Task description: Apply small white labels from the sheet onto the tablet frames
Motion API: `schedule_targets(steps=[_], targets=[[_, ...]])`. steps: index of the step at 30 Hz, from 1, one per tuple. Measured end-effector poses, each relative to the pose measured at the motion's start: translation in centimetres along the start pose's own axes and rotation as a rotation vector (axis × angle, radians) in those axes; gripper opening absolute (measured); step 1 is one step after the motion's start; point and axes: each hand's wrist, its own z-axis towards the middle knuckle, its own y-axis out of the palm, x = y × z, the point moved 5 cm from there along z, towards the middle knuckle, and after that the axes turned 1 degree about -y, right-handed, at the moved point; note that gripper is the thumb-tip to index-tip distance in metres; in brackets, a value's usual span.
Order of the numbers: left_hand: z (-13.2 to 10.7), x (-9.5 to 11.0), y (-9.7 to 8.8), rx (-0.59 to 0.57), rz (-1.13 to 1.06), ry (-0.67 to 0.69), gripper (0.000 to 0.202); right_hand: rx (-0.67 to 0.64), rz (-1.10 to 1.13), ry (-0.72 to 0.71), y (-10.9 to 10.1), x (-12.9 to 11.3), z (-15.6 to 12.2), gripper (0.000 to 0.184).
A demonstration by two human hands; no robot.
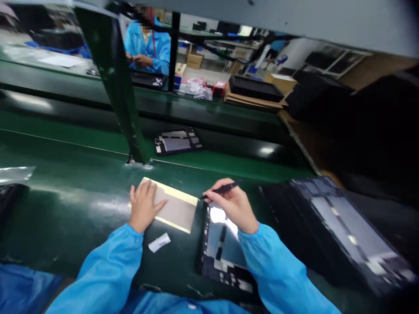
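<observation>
My left hand (143,206) lies with spread fingers on the left part of a grey-beige rectangular sheet (178,211) with pale yellow strips along its long edges. My right hand (234,204) grips a slim black pen-like tool (225,187); whether it is a pen or tweezers I cannot tell. Its tip is at the sheet's upper right corner. Under my right hand and forearm lies an opened tablet-like device (212,244), partly hidden, with silvery inner panels and a black frame. A small white paper label (159,243) rests below the sheet.
Stacked similar devices (347,218) stand at the right. Another device (178,141) lies on the green conveyor behind the bench. A green post (114,83) rises at the bench's back edge. Across the line, a person in a blue smock (160,48) works with both hands.
</observation>
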Motion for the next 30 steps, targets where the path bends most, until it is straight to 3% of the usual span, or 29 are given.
schedule_targets(steps=[2, 5, 8, 11, 16, 30], targets=[[-0.6, 1.3, -1.2, 0.067, -0.073, 0.062, 0.040, -0.013, -0.045, 0.033, -3.0, 0.1, -4.0, 0.036], [-3.7, 5.7, -2.3, 0.059, -0.279, 0.269, 0.022, -0.056, -0.074, 0.113, -5.4, 2.6, -9.9, 0.030], [-8.7, 11.3, -0.9, -0.162, -0.418, 0.468, 0.029, -0.069, -0.071, 0.125, -6.0, 5.4, -14.0, 0.027], [-12.5, 14.7, 1.8, -0.354, -0.494, 0.536, 0.051, -0.076, -0.106, 0.074, -6.0, 6.6, -16.2, 0.024], [-13.3, 15.1, 4.1, -0.352, -0.553, 0.505, 0.050, -0.167, -0.206, 0.018, -5.8, 6.4, -16.8, 0.022], [-13.1, 15.1, 3.6, -0.279, -0.553, 0.555, 0.057, -0.247, -0.262, -0.123, -5.4, 6.2, -16.6, 0.018]])
